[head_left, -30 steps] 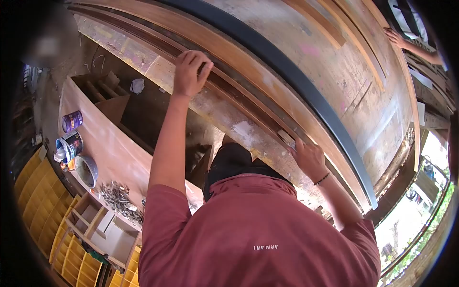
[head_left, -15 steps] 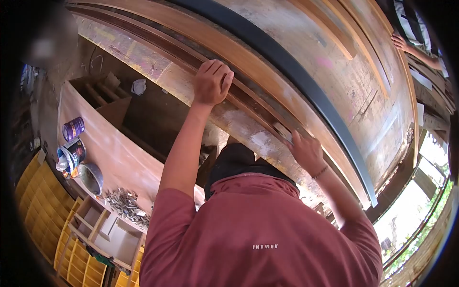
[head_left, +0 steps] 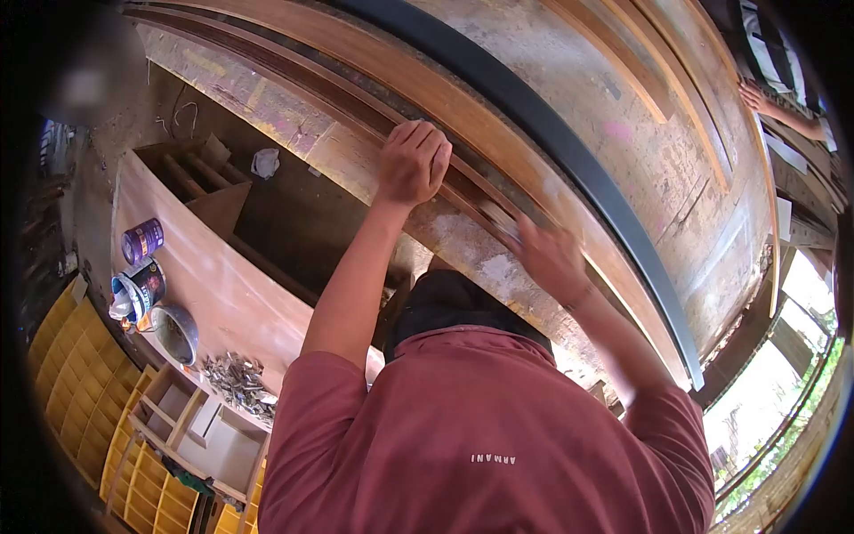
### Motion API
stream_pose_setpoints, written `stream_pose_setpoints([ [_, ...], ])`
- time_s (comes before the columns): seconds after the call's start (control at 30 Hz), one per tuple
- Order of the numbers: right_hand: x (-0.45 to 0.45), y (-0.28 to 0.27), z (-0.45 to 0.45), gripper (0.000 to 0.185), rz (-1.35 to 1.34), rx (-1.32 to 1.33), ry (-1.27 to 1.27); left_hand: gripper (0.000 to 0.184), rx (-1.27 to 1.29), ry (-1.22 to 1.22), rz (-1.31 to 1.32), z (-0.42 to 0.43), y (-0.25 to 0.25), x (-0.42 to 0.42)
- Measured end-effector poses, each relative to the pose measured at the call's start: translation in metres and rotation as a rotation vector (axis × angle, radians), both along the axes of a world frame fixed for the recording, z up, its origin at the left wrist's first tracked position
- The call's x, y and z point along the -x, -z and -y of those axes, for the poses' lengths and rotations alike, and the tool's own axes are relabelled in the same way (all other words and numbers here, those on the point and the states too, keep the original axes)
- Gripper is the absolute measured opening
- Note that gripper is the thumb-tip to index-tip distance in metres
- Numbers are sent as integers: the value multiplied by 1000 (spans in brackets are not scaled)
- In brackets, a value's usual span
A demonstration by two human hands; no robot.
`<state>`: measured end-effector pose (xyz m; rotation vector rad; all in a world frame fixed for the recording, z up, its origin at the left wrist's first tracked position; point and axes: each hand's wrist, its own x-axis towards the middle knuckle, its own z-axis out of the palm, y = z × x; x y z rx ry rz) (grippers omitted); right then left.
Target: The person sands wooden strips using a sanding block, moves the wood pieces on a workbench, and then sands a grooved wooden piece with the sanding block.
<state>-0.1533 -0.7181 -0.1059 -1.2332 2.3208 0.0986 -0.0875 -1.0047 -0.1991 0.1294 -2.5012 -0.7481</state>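
Right grip (head_left: 550, 260) closed on a blurred tool (head_left: 497, 216), left grip (head_left: 414, 165) curled at brown strip (head_left: 356, 107), hold unclear, arms (head_left: 351, 280) stretched forward

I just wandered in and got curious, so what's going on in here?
A person is leaning over a workbench. Their left hand is on a long brown wooden strip, and their right hand holds a small pale-edged piece against the strips; it's too blurred to say what it is. A dark strip lies farther across the bench. At the far side, another person's hand is at the bench's edge.
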Motion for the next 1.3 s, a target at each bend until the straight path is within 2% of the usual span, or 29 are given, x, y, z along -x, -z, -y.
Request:
stream_pose_setpoints([
  [0.07, 2, 6, 55, 41, -26, 90, -17, 20, -3, 9, -20, 0, 2, -2],
  [0.17, -2, 7, 37, 42, -44, 96, -9, 20, 16, 5, -30, 1, -3, -4],
  [0.27, -3, -2, -40, 44, -18, 35, 11, 20, 39, 24, -61, 3, -1, -5],
  [0.37, -2, -5, -26, 45, -68, 19, -28, 31, 47, -14, -36, -2, -9, -2],
  [0.43, 2, 18, 23, 47, -41, 57, 2, 33, 54, -1, -40, -1, -5, -3],
  [0.5, 4, 18, 73, 47, -81, 237, -83, 29, -177, 42, -49, 5, -10, -7],
  [0.6, -1, 6, 54, 42, -108, 232, -67, 37, -82, 18, -86, 39, -19, -17],
  [0.7, 0, -8, 11, 42, -46, 116, -14, 19, -32, -151, -75, 100, -33, -25],
  [0.73, 5, -9, 12, 42, -40, 37, -38, 19, -34, -157, -82, 125, -33, -22],
  [0.8, 0, -9, 43, 42, -14, -69, -39, 13, 35, -181, -72, 165, -32, -22],
  [0.9, 11, 13, 160, 49, 9, -1, -19, 12, 133, -126, -76, 220, -15, -8],
  [0.97, 8, 17, 224, 50, -29, 87, -33, 13, 138, -133, -55, 240, -25, -9],
  [1.03, 2, 15, 210, 49, -25, 65, 13, 18, 97, 0, 38, 261, -23, -4],
  [1.13, -1, 3, 156, 47, -23, -57, 54, 19, 123, 19, -21, 281, -13, 7],
  [1.23, 3, -2, 184, 48, -17, 50, 35, 21, 120, 35, -8, 305, -8, 11],
  [1.3, 9, 1, 248, 48, 14, -12, 18, 21, 84, 39, 0, 314, -5, 7],
])
